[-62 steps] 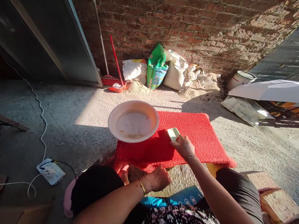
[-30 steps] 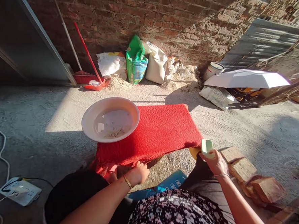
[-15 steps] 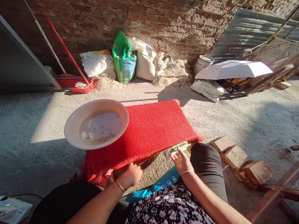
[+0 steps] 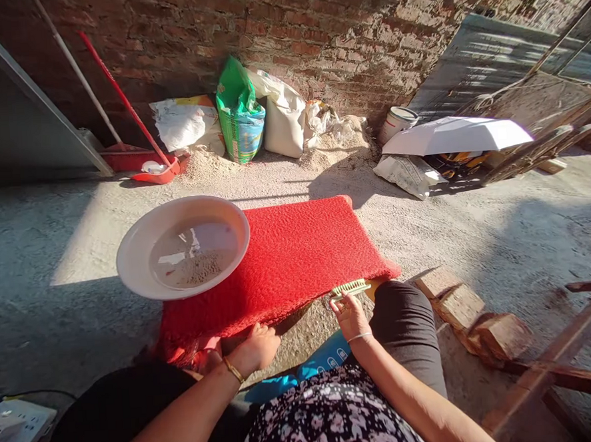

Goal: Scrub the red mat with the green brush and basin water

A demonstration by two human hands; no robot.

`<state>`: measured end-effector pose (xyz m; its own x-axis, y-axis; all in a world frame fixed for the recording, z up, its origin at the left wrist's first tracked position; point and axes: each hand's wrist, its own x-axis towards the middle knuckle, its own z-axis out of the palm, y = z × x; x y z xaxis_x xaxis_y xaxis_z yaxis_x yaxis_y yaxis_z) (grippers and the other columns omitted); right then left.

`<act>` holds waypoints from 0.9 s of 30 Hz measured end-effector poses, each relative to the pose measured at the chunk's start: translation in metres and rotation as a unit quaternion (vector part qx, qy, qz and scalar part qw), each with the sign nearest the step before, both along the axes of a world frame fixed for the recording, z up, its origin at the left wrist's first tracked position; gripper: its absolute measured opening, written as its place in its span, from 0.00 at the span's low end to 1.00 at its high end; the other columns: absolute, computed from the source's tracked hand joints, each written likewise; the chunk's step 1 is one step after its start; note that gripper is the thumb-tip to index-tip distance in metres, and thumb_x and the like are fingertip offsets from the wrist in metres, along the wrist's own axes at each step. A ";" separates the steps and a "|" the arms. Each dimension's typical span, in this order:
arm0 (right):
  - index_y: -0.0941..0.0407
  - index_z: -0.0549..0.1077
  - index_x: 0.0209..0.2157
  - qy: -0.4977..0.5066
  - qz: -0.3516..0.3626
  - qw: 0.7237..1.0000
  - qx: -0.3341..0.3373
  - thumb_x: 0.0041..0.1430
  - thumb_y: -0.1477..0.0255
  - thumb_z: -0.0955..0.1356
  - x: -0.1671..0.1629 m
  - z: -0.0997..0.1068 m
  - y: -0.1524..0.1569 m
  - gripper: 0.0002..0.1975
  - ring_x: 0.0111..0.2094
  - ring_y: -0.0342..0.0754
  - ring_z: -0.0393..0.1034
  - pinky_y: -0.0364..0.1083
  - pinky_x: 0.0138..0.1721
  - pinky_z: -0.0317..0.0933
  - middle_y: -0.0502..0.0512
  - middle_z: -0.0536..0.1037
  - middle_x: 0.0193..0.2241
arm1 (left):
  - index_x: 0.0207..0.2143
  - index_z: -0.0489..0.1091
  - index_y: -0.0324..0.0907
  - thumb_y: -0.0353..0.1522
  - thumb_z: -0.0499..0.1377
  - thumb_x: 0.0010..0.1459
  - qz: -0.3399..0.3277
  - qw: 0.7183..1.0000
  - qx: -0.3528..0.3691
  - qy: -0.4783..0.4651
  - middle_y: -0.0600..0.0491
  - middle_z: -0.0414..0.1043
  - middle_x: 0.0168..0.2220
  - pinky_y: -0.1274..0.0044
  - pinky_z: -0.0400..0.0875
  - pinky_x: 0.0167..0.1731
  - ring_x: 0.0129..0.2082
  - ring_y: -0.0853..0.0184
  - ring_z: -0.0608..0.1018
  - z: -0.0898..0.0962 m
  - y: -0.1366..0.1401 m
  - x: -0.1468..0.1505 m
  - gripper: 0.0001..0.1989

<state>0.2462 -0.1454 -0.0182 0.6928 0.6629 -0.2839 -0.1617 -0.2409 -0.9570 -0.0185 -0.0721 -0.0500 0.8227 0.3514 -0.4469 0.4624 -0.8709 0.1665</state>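
Note:
My right hand (image 4: 354, 319) is closed on a light green brush (image 4: 350, 288), its row of bristles facing up, beside the near right edge of a red fleecy cloth (image 4: 302, 247). That cloth covers a low, flat-topped support. My left hand (image 4: 262, 346) is closed at the cloth's near edge, with its fingertips turned away, so what it holds, if anything, is hidden. A wide pale basin (image 4: 132, 257) stands on the left of the cloth, holding clear water with small grains at the bottom.
Bricks (image 4: 461, 307) and a wooden frame (image 4: 545, 372) lie at the right. Along the brick wall stand several sacks (image 4: 284, 118), a red dustpan (image 4: 157, 173) and a white umbrella (image 4: 455, 136). A power strip (image 4: 22, 424) is at the lower left.
My right hand has shifted slightly left with the brush, which sits more level now. My left hand stays almost in place. The whole view has moved a little, and reflections in the basin's water differ.

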 end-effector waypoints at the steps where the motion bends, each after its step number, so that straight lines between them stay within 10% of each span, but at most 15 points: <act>1: 0.45 0.57 0.31 0.014 -0.006 1.000 0.012 0.55 0.47 0.67 -0.001 -0.001 0.000 0.20 0.40 0.55 0.76 0.56 0.42 0.76 0.51 0.70 0.29 | 0.41 0.77 0.40 0.28 0.59 0.57 0.000 1.000 0.001 0.000 0.44 0.77 0.41 0.59 0.71 0.52 0.45 0.55 0.79 0.000 0.000 0.000 0.10; 10: 0.46 0.58 0.31 0.127 -0.064 0.988 0.064 0.44 0.52 0.75 0.000 -0.022 0.001 0.25 0.37 0.50 0.74 0.56 0.48 0.77 0.47 0.69 0.31 | 0.41 0.76 0.40 0.25 0.56 0.57 0.002 1.000 -0.008 0.003 0.44 0.77 0.41 0.58 0.71 0.52 0.44 0.56 0.79 -0.006 0.001 0.001 0.12; 18: 0.48 0.63 0.29 0.202 -0.080 0.974 -0.056 0.45 0.45 0.75 -0.004 -0.041 -0.013 0.26 0.30 0.51 0.73 0.55 0.34 0.77 0.48 0.71 0.26 | 0.46 0.76 0.40 0.27 0.56 0.60 0.007 1.000 -0.017 0.018 0.41 0.77 0.48 0.57 0.71 0.54 0.50 0.53 0.79 -0.010 0.001 0.001 0.13; 27: 0.50 0.64 0.34 0.164 -0.137 0.975 0.061 0.47 0.56 0.74 0.034 -0.022 0.005 0.20 0.34 0.47 0.75 0.49 0.39 0.76 0.45 0.73 0.29 | 0.47 0.76 0.41 0.25 0.56 0.59 0.005 1.000 -0.017 0.020 0.42 0.78 0.49 0.55 0.71 0.57 0.52 0.53 0.80 -0.014 0.000 0.002 0.15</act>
